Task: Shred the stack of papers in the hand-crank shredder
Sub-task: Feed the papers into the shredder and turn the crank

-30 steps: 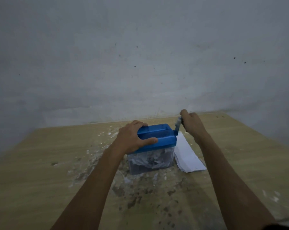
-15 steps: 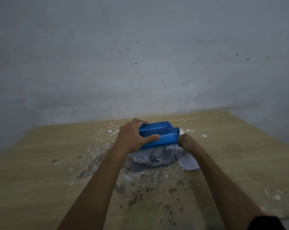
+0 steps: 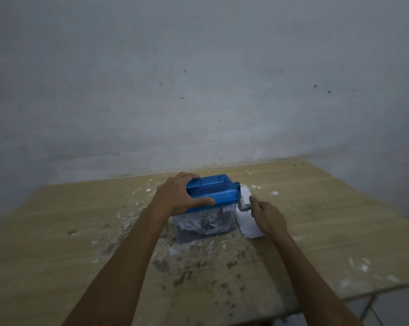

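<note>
Nearest me, both forearms reached in from the lower edge over the table (image 3: 57, 243), whose wood was scuffed and littered with dark specks and white paper bits. At about 11 o'clock from frame centre-bottom, my left hand (image 3: 177, 196) gripped the blue lid of the shredder (image 3: 212, 191), fingers curled over its far edge and thumb laid along the near edge. Under the lid, the clear bin (image 3: 205, 225) held a heap of shredded strips. At about 1 o'clock, my right hand (image 3: 268, 216) sat just beside the grey crank handle (image 3: 243, 204) on the shredder's right side; its fingers looked loosely extended toward the handle, though I could not tell whether they touched it. Under and behind that hand lay the white papers (image 3: 248, 220), flat on the table against the shredder's right side. Beyond, at 12 o'clock, stood a grey, speckled wall (image 3: 198, 90).
</note>
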`<state>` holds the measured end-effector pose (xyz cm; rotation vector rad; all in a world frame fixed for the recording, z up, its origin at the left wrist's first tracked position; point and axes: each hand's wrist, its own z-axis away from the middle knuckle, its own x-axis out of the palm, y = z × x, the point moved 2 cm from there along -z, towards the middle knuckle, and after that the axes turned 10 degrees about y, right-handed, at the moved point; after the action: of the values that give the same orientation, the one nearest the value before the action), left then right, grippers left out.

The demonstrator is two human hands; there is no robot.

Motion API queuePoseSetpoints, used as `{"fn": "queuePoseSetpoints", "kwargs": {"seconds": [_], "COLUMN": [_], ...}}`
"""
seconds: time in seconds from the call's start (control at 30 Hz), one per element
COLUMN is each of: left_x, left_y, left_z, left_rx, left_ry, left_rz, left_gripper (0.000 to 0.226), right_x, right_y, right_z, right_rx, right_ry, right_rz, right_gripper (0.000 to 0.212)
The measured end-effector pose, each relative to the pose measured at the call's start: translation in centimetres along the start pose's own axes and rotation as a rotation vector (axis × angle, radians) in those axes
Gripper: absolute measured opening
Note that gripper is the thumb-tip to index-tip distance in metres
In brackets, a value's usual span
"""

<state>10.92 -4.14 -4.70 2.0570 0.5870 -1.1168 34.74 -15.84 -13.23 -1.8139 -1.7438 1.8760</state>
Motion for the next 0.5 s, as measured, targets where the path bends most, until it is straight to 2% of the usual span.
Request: {"fn": "queuePoseSetpoints", "kwargs": {"seconds": [0.13,0.3,0.5], "left_x": [-0.5,-1.1,-2.3], "left_y": [-0.1,-0.7,-2.1], "left_z": [-0.1,-0.1,0.5], "left_rx": [0.007,0.022,0.016], "left_ry": [-0.048,-0.081,-0.113], "left_rz": [-0.019,0.012,0.048], "left_gripper": [0.116,0.116,0.132], "right_x": [0.0,0.4,0.5], "right_y": [1.9,2.6,2.7], "right_z": [1.0,1.5,1.2], "right_rx": [0.007,0.003,0.048], "right_ry": [0.081,0.054,0.062], "right_rz": [0.188,0.336,0.275], "right_gripper": [0.044,0.073,0.07]}}
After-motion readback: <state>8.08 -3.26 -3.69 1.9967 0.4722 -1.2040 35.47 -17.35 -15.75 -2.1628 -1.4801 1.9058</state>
